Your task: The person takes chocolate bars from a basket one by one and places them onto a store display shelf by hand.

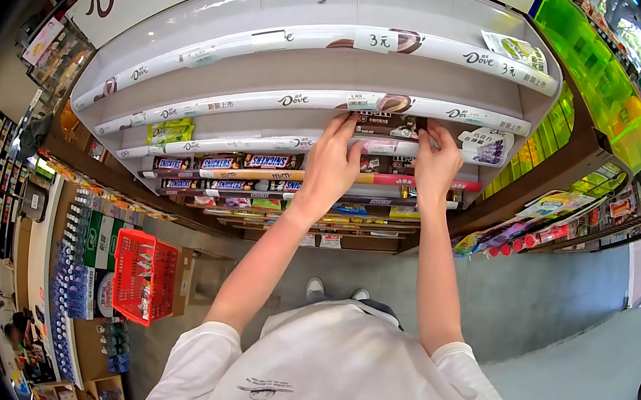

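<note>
Left hand (334,166): fingertips placed at one end of a dark brown box (390,124). Right hand (437,164): fingertips placed at its other end. Box: located between both hands; whether it is gripped or merely steadied cannot be told. Risk: one end dropped, should pressure be uneven. Dove strip (294,100), just above the fingertips: could be scraped by a tilted box. White-and-purple card (489,146), right of the right hand: could be knocked by stray knuckles.
</note>
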Action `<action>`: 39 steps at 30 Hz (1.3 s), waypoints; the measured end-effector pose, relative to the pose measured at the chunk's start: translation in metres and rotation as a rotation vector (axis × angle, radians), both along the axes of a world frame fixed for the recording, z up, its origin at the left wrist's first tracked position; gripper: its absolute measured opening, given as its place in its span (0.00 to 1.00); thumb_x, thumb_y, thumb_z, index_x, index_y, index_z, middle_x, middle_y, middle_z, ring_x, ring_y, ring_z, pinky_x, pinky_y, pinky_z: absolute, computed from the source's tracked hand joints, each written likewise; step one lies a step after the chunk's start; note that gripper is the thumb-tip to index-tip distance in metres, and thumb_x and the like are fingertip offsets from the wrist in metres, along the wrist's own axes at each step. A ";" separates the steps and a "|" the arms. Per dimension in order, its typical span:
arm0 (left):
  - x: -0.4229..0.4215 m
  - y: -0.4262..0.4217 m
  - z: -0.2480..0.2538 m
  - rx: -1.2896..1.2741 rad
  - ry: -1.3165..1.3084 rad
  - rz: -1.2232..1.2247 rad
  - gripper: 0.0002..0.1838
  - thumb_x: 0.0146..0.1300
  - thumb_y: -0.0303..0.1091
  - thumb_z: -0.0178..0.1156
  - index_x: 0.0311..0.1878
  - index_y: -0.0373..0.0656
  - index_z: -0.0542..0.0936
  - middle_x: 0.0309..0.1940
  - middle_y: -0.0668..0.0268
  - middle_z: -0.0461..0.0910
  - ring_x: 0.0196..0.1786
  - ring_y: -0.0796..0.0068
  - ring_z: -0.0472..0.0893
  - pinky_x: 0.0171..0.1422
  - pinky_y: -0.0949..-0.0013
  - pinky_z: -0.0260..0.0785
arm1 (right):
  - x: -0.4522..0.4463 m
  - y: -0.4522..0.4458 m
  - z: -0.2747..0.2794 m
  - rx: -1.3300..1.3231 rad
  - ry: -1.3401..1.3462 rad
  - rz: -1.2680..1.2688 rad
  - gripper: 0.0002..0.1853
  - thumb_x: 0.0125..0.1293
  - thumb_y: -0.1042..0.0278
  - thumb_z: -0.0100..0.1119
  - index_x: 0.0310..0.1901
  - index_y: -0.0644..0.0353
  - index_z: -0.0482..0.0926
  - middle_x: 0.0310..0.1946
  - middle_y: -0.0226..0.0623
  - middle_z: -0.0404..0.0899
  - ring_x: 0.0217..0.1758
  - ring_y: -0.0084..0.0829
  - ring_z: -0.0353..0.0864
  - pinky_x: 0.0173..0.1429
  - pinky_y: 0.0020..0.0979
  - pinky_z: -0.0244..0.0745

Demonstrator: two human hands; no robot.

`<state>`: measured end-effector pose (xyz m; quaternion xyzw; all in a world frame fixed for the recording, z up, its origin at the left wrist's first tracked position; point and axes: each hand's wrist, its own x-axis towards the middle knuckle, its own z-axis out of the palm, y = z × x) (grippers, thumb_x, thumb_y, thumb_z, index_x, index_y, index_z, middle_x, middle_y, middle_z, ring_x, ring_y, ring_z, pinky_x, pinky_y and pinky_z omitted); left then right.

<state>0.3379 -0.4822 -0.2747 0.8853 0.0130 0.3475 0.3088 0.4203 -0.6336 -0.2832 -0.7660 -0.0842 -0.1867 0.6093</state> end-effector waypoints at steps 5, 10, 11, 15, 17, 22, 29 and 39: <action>-0.009 -0.002 0.012 0.074 0.093 0.002 0.17 0.59 0.29 0.57 0.51 0.33 0.75 0.52 0.50 0.73 0.41 0.48 0.79 0.45 0.55 0.72 | -0.018 -0.004 0.014 -0.086 0.057 -0.036 0.13 0.61 0.72 0.56 0.47 0.68 0.78 0.23 0.45 0.80 0.16 0.27 0.73 0.29 0.30 0.70; -0.014 -0.008 0.015 -0.084 0.153 -0.012 0.15 0.59 0.30 0.58 0.48 0.34 0.75 0.52 0.52 0.70 0.34 0.52 0.79 0.42 0.56 0.73 | -0.036 -0.014 0.021 -0.021 0.116 -0.057 0.13 0.62 0.72 0.55 0.48 0.66 0.77 0.10 0.35 0.71 0.14 0.22 0.71 0.24 0.28 0.68; -0.016 -0.009 0.016 -0.081 0.151 -0.013 0.15 0.59 0.30 0.58 0.48 0.34 0.75 0.52 0.52 0.70 0.34 0.52 0.79 0.42 0.56 0.73 | -0.040 -0.017 0.021 0.079 0.119 -0.030 0.13 0.63 0.72 0.55 0.48 0.66 0.77 0.13 0.34 0.73 0.15 0.20 0.71 0.24 0.25 0.67; -0.040 -0.017 0.016 -0.225 0.081 0.004 0.11 0.60 0.26 0.58 0.46 0.35 0.76 0.49 0.56 0.71 0.28 0.70 0.77 0.34 0.70 0.71 | -0.048 -0.033 -0.002 0.351 0.077 0.043 0.10 0.66 0.74 0.53 0.47 0.67 0.77 0.26 0.33 0.79 0.20 0.16 0.73 0.24 0.19 0.67; -0.048 -0.027 0.014 -0.339 -0.033 -0.023 0.08 0.60 0.22 0.57 0.44 0.35 0.77 0.45 0.61 0.73 0.26 0.81 0.74 0.30 0.80 0.67 | -0.056 -0.042 -0.011 0.400 0.095 0.058 0.08 0.66 0.76 0.53 0.45 0.67 0.77 0.31 0.32 0.79 0.26 0.16 0.74 0.29 0.18 0.69; -0.082 -0.057 0.006 -0.502 0.082 -0.118 0.06 0.64 0.25 0.56 0.42 0.36 0.78 0.25 0.69 0.78 0.26 0.88 0.74 0.27 0.82 0.67 | -0.070 -0.071 -0.050 0.401 0.180 -0.015 0.06 0.66 0.76 0.52 0.41 0.65 0.77 0.28 0.28 0.76 0.26 0.15 0.73 0.29 0.18 0.66; -0.148 -0.052 -0.019 -0.840 0.239 -0.058 0.07 0.63 0.31 0.59 0.39 0.37 0.78 0.21 0.70 0.77 0.20 0.87 0.73 0.22 0.82 0.65 | -0.105 -0.062 -0.055 0.424 0.345 0.240 0.04 0.65 0.77 0.51 0.38 0.65 0.77 0.25 0.30 0.76 0.21 0.15 0.71 0.19 0.16 0.62; -0.311 0.019 -0.047 -1.056 0.114 0.328 0.13 0.67 0.35 0.56 0.30 0.36 0.74 0.18 0.69 0.75 0.21 0.86 0.72 0.25 0.80 0.65 | -0.189 0.056 -0.046 0.137 0.588 0.702 0.06 0.65 0.72 0.52 0.40 0.61 0.78 0.19 0.27 0.74 0.18 0.15 0.71 0.19 0.17 0.59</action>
